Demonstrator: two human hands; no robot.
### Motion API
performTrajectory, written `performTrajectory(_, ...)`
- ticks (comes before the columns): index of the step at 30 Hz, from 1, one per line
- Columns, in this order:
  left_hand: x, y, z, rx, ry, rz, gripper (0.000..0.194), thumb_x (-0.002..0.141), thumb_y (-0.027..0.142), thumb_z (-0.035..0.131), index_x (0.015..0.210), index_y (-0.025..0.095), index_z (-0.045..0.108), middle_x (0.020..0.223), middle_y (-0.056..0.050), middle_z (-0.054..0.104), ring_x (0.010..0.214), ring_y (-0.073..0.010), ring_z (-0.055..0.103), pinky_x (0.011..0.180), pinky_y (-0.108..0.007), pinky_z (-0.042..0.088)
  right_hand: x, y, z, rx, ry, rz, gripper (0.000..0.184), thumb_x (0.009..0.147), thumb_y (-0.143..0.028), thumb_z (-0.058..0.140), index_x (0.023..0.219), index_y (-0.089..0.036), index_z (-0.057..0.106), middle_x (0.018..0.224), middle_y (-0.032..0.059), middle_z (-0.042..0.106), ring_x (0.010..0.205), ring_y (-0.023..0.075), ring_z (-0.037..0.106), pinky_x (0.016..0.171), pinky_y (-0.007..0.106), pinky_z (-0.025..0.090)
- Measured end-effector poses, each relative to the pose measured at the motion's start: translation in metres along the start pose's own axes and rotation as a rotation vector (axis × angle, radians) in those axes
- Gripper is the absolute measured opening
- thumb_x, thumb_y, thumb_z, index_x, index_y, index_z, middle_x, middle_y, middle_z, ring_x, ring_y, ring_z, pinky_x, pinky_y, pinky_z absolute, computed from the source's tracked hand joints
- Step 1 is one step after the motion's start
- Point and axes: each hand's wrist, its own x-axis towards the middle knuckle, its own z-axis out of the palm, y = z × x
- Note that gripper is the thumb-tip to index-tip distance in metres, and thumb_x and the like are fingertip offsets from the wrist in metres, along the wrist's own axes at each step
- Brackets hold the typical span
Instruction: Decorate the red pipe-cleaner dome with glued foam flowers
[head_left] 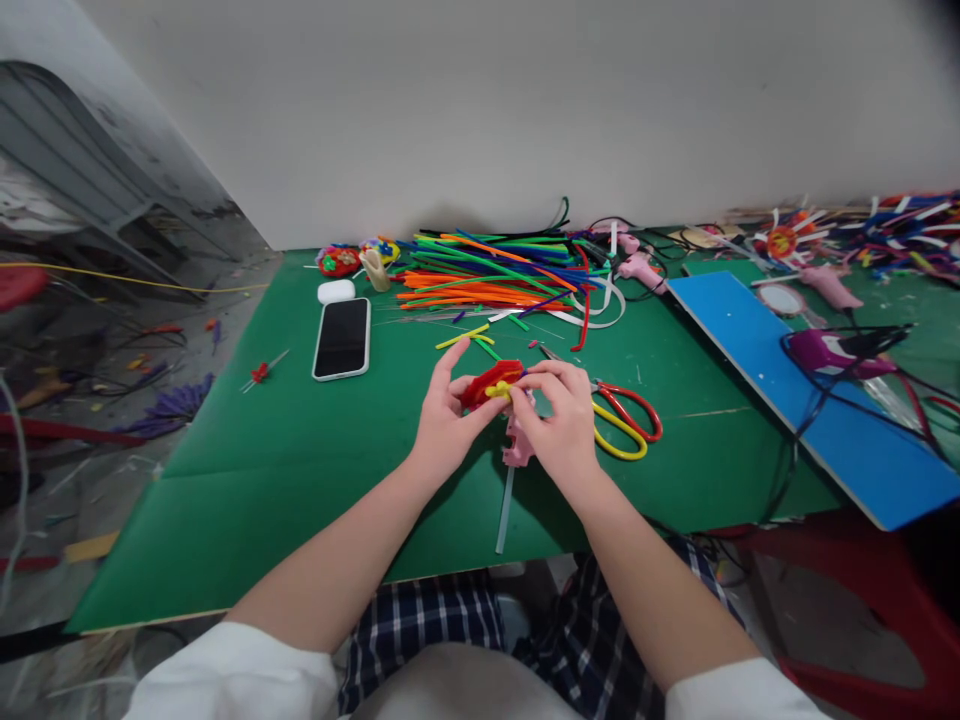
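Observation:
My left hand (448, 412) is closed around the edge of a red craft piece (491, 382) with a small yellow shape (498, 390) on its face. The fingertips of my right hand (556, 412) pinch at the yellow part from the other side, where the exact grip is partly hidden. Below both hands a pink glue gun (517, 443) lies on the green table (375, 450), a translucent glue stick (505, 510) poking out toward me. Just right of my right hand are scissors (626, 420) with one red and one yellow handle.
A heap of coloured pipe cleaners (487, 270) lies at the back. To the left are a phone (342, 340), a white case (336, 291) and a red-tipped pin (259, 373). On the right, a blue board (810, 390) carries a purple tool (832, 352) with a cord.

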Motion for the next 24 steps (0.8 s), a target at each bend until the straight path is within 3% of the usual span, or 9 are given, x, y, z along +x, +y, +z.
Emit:
performTrajectory(3, 0.001, 0.003, -0.002, -0.015, -0.052, -0.013, 0.083, 0.064, 0.021, 0.072, 0.133, 0.026, 0.027, 0.08, 0.001, 0.065, 0.073, -0.0129, 0.062, 0.072, -0.027, 0.05, 0.005, 0.004, -0.006, 0.092, -0.07, 0.007, 0.011, 0.078, -0.023, 0.055, 0.087, -0.022, 0.062, 0.101, 0.007, 0.06, 0.101, 0.0212, 0.052, 0.091, 0.042, 0.04)
performTrajectory(6, 0.001, 0.008, -0.006, -0.045, -0.17, -0.078, 0.084, 0.064, 0.021, 0.072, 0.134, 0.026, 0.026, 0.078, 0.001, 0.064, 0.068, -0.0133, 0.063, 0.07, -0.028, 0.051, 0.01, 0.008, -0.013, 0.289, -0.253, 0.093, 0.023, 0.081, -0.023, 0.052, 0.103, -0.024, 0.058, 0.107, 0.005, 0.061, 0.104, 0.0189, 0.053, 0.091, 0.04, 0.041)
performTrajectory(10, 0.002, 0.012, -0.011, -0.079, -0.327, -0.192, 0.085, 0.065, 0.021, 0.071, 0.136, 0.027, 0.023, 0.08, 0.0, 0.064, 0.062, -0.0136, 0.063, 0.065, -0.029, 0.05, 0.014, 0.009, -0.022, 0.568, -0.485, 0.368, 0.025, 0.079, -0.023, 0.054, 0.104, -0.024, 0.057, 0.094, 0.0022, 0.064, 0.087, 0.0158, 0.06, 0.077, 0.033, 0.049)
performTrajectory(13, 0.004, 0.012, -0.013, -0.119, -0.342, -0.257, 0.079, 0.066, 0.024, 0.07, 0.134, 0.028, 0.029, 0.08, 0.0, 0.064, 0.063, -0.0132, 0.062, 0.062, -0.026, 0.048, 0.016, 0.009, -0.026, 0.718, -0.559, 0.505, 0.021, 0.076, -0.023, 0.057, 0.097, -0.024, 0.06, 0.08, -0.0006, 0.063, 0.071, 0.0132, 0.06, 0.064, 0.03, 0.05)
performTrajectory(18, 0.009, 0.007, -0.013, -0.275, -0.185, -0.25, 0.052, 0.078, 0.038, 0.053, 0.126, 0.023, 0.041, 0.099, -0.006, 0.062, 0.085, -0.0151, 0.059, 0.074, -0.028, 0.046, 0.015, 0.015, -0.022, 0.899, -0.421, 0.685, 0.021, 0.07, -0.023, 0.062, 0.091, -0.022, 0.06, 0.077, -0.0017, 0.061, 0.07, 0.0118, 0.059, 0.061, 0.026, 0.048)
performTrajectory(21, 0.01, 0.004, -0.012, -0.289, -0.103, -0.251, 0.05, 0.079, 0.039, 0.052, 0.125, 0.023, 0.041, 0.11, -0.008, 0.058, 0.096, -0.0169, 0.056, 0.083, -0.032, 0.044, 0.014, 0.015, -0.017, 0.966, -0.285, 0.786, 0.021, 0.067, -0.021, 0.063, 0.086, -0.022, 0.055, 0.073, -0.003, 0.059, 0.065, 0.0114, 0.058, 0.058, 0.024, 0.046)
performTrajectory(24, 0.008, 0.0, -0.009, -0.31, -0.096, -0.3, 0.052, 0.078, 0.037, 0.056, 0.126, 0.028, 0.038, 0.115, -0.007, 0.054, 0.099, -0.018, 0.054, 0.087, -0.038, 0.043, 0.014, 0.012, -0.012, 1.048, -0.136, 0.807, 0.024, 0.062, -0.018, 0.063, 0.079, -0.022, 0.047, 0.072, -0.0046, 0.058, 0.066, 0.0119, 0.058, 0.06, 0.025, 0.046)
